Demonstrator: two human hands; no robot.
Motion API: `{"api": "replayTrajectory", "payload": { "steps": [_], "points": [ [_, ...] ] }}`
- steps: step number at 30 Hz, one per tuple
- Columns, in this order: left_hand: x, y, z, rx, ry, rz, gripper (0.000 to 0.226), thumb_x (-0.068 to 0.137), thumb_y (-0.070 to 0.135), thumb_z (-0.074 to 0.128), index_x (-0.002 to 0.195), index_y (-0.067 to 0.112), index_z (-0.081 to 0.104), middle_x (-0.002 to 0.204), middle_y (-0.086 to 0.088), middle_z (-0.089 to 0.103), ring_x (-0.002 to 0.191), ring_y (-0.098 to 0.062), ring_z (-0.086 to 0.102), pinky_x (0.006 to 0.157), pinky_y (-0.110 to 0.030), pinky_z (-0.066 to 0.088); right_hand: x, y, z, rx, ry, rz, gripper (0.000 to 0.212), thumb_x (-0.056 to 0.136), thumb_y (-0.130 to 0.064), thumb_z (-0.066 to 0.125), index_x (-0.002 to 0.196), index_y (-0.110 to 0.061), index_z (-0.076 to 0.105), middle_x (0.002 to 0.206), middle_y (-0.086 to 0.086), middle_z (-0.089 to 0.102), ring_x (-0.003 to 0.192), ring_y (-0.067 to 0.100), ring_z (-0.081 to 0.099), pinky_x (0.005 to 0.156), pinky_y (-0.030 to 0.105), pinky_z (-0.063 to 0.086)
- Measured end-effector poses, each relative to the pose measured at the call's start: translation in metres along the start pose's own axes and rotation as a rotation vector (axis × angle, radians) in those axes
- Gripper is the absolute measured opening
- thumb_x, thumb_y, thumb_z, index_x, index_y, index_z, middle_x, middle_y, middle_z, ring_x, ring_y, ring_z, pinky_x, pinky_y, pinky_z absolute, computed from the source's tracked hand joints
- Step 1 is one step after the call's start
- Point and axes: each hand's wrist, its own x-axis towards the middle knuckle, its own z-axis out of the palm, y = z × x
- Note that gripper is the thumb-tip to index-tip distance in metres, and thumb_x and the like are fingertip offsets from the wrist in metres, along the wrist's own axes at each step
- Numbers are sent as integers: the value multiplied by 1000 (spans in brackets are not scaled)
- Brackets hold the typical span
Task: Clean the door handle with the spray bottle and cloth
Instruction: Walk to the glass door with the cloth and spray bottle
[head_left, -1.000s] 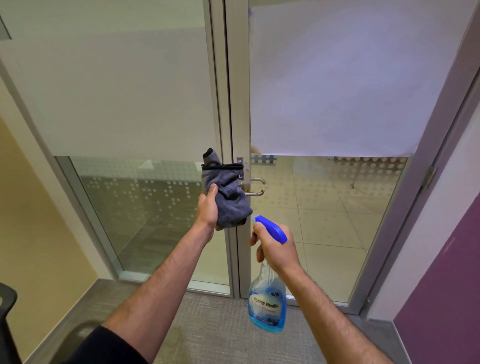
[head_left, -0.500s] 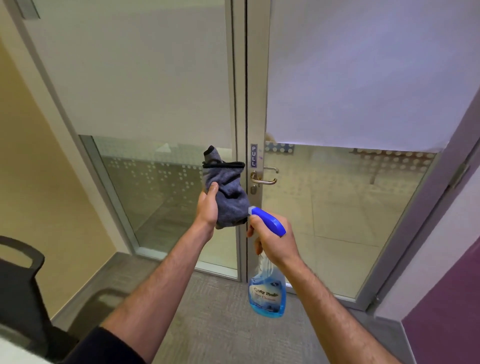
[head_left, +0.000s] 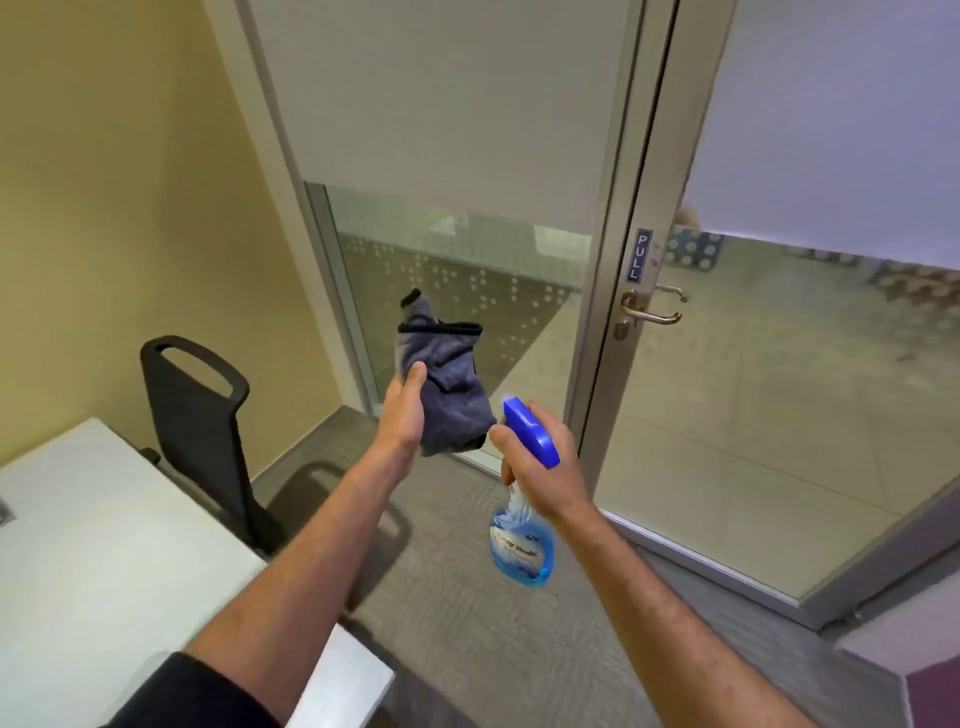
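The metal lever door handle (head_left: 655, 313) sits on the glass door's frame, just under a blue PULL label (head_left: 640, 255), at the right of centre. My left hand (head_left: 407, 410) holds a bunched grey cloth (head_left: 447, 387) with a black hem, well to the left of the handle and lower. My right hand (head_left: 537, 467) grips the neck of a spray bottle (head_left: 521, 545) with a blue trigger head and blue liquid; the bottle hangs below the hand, short of the door. Neither hand touches the handle.
A black office chair (head_left: 205, 415) stands at the left against the yellow wall (head_left: 104, 208). A white desk (head_left: 93, 561) fills the lower left corner. Grey carpet (head_left: 493, 649) lies between me and the glass door (head_left: 779, 415).
The view has swung left and pulled back: the door handle now lies farther right and farther from both hands, and the chair and desk have come into view. Both grips are unchanged.
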Motion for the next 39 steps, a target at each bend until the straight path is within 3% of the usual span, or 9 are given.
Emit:
{"api": "replayTrajectory", "payload": {
  "steps": [3, 8, 14, 17, 20, 22, 27, 33, 39],
  "points": [
    [1, -2, -59, 51, 82, -20, 38, 102, 46, 51, 130, 23, 60, 119, 7, 67, 102, 1, 64, 79, -19, 51, -3, 7, 41, -21, -85, -8, 13, 84, -24, 67, 80, -23, 54, 66, -5, 54, 54, 15, 51, 50, 27, 47],
    [-5, -3, -159, 55, 161, -92, 41, 102, 50, 49, 132, 24, 59, 119, 7, 67, 105, -7, 65, 79, -25, 52, -12, 23, 113, -72, -206, 26, 18, 78, -20, 62, 92, -26, 52, 88, 4, 59, 70, 20, 55, 65, 46, 53],
    [-20, -10, -265, 90, 219, -109, 36, 100, 51, 50, 127, 35, 66, 124, 5, 72, 112, -16, 68, 94, -37, 55, -31, 55, 198, -159, -341, 92, 23, 80, -22, 64, 97, -28, 49, 86, -3, 58, 67, 10, 54, 62, 29, 50],
    [-27, -16, -305, 108, 257, -142, 30, 97, 53, 52, 115, 37, 70, 111, 10, 76, 104, -13, 72, 82, -28, 58, -45, 83, 233, -184, -410, 146, 26, 82, -27, 68, 98, -30, 49, 88, -5, 59, 65, 6, 53, 59, 18, 47],
    [-30, -26, -337, 122, 289, -168, 31, 99, 53, 51, 117, 35, 68, 103, 15, 76, 96, -7, 74, 73, -20, 58, -63, 115, 262, -201, -463, 186, 30, 83, -28, 72, 102, -27, 49, 95, -5, 60, 77, 13, 61, 68, 26, 52],
    [-32, -33, -353, 144, 299, -180, 27, 99, 54, 50, 114, 37, 66, 103, 17, 73, 95, -5, 72, 73, -19, 56, -75, 135, 279, -212, -478, 228, 32, 81, -31, 73, 102, -27, 49, 94, -3, 59, 81, 20, 63, 71, 35, 55],
    [-28, -54, -379, 170, 308, -224, 36, 101, 52, 50, 126, 31, 63, 112, 7, 70, 107, -14, 66, 88, -30, 53, -103, 182, 306, -177, -476, 341, 38, 84, -30, 78, 106, -24, 49, 89, -11, 55, 69, 0, 54, 68, 22, 51],
    [-15, -71, -376, 192, 257, -245, 46, 103, 52, 43, 135, 22, 59, 127, -1, 66, 113, -20, 65, 95, -35, 53, -120, 221, 310, -141, -482, 401, 43, 84, -24, 78, 116, -31, 50, 91, -2, 62, 81, 14, 62, 79, 27, 57],
    [-9, -75, -357, 220, 209, -242, 51, 101, 60, 42, 137, 27, 57, 127, 2, 67, 113, -17, 66, 98, -35, 55, -126, 234, 298, -129, -530, 400, 56, 81, -23, 80, 124, -30, 45, 133, -15, 54, 115, 10, 62, 95, 31, 57]
  ]
}}
